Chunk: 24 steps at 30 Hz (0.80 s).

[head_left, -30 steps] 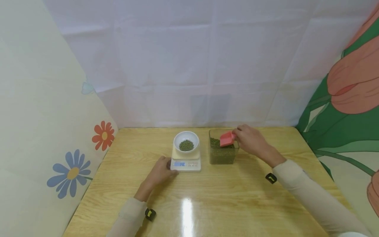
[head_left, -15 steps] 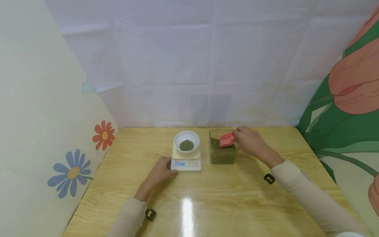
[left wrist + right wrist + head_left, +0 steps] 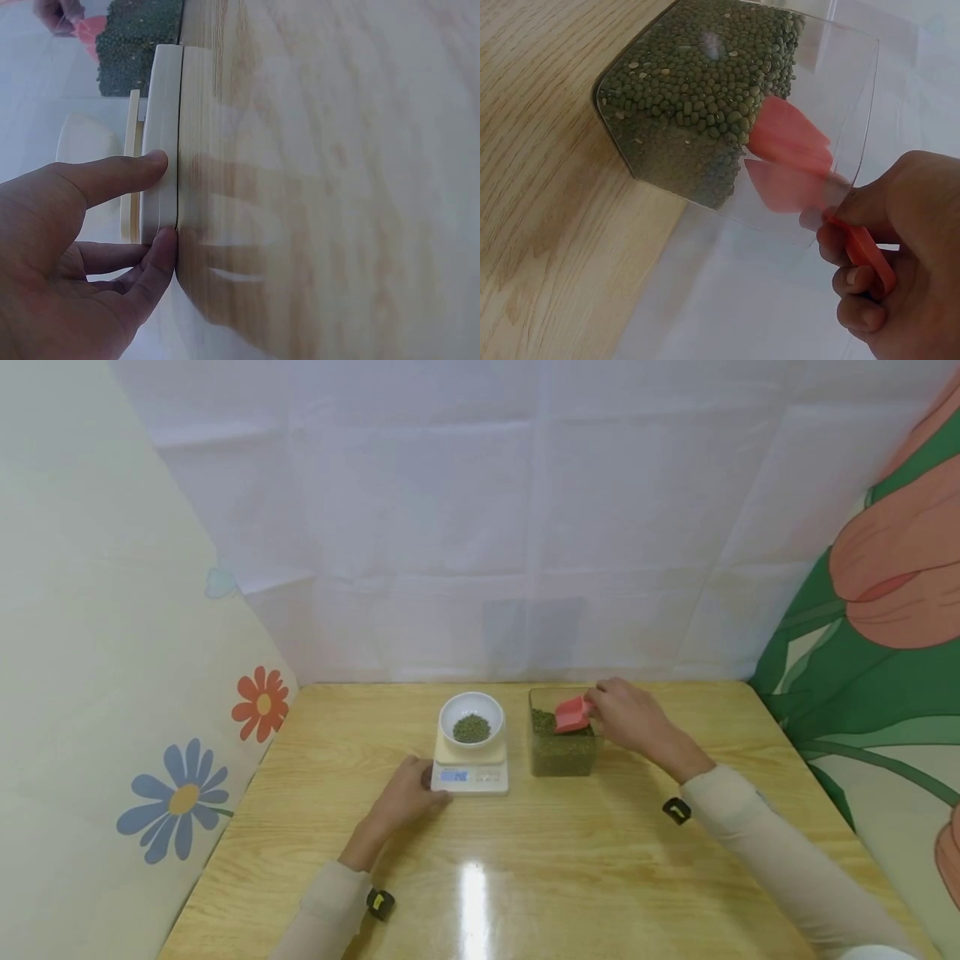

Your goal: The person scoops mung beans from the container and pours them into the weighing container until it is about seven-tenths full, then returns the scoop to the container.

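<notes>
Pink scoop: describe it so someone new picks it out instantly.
On the wooden table, a clear container of green beans stands to the right of the white scale. The scoop reaches into that container, its tip at the beans and its handle in the right hand. Solid pinkish-red colour sets it apart from the clear container and white scale.

I see wood-grain table (image 3: 585, 852), streak of light (image 3: 474, 910) glaring off top. Creased whitish backdrop (image 3: 420, 527) behind. Pale left wall (image 3: 82, 568): printed blue flower (image 3: 184, 799), red flower (image 3: 264, 703). On my right, printed pink tulip (image 3: 900, 543), green leaves (image 3: 885, 689).
</notes>
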Tool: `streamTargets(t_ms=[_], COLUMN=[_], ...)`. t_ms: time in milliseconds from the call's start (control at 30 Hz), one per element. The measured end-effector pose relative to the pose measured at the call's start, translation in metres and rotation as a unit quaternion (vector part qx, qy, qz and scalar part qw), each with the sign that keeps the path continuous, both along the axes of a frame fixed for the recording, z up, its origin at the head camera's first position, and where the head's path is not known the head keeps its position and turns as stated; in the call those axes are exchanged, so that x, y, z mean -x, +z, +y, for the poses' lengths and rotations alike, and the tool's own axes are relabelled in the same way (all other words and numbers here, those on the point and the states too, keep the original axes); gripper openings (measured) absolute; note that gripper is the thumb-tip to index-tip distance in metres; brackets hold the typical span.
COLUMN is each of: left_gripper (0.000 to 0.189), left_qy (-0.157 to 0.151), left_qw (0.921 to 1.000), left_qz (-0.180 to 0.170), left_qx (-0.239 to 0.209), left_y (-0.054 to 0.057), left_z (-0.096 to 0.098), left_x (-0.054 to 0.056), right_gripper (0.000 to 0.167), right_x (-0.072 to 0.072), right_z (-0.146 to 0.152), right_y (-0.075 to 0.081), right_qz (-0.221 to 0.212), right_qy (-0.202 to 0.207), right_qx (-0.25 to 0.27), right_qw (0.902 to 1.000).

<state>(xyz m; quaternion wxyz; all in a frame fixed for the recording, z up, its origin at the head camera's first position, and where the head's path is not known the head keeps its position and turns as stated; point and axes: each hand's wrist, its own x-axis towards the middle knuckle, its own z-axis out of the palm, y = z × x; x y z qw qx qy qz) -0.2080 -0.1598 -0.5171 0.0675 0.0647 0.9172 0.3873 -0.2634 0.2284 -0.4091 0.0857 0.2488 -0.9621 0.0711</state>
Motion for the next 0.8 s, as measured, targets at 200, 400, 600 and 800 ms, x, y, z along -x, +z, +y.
streamTargets(t_ms=[200,400,600,800], left_gripper=[0.056,0.056,0.055,0.055], left_qy=[-0.001,-0.003,-0.008,-0.006], left_qw=[1.0,1.0,1.0,1.0], left_qz=[-0.002,-0.002,0.001,-0.002], left_qx=[-0.002,-0.003,-0.004,0.001], left_y=[0.0,0.0,0.0,0.0], left_z=[0.0,-0.001,-0.001,-0.001], left_x=[0.0,0.0,0.001,0.002], right_gripper=[0.019,0.016,0.017,0.018], right_x=[-0.001,0.0,0.002,0.002], right_z=[-0.001,-0.002,-0.008,-0.012], right_y=[0.001,0.001,0.002,0.002], right_qz=[0.007,0.016,0.015,0.007], right_qy=[0.007,0.015,0.02,0.012], right_qx=[0.007,0.008,0.002,0.004], right_qw=[0.9999,0.9997,0.9997,0.9999])
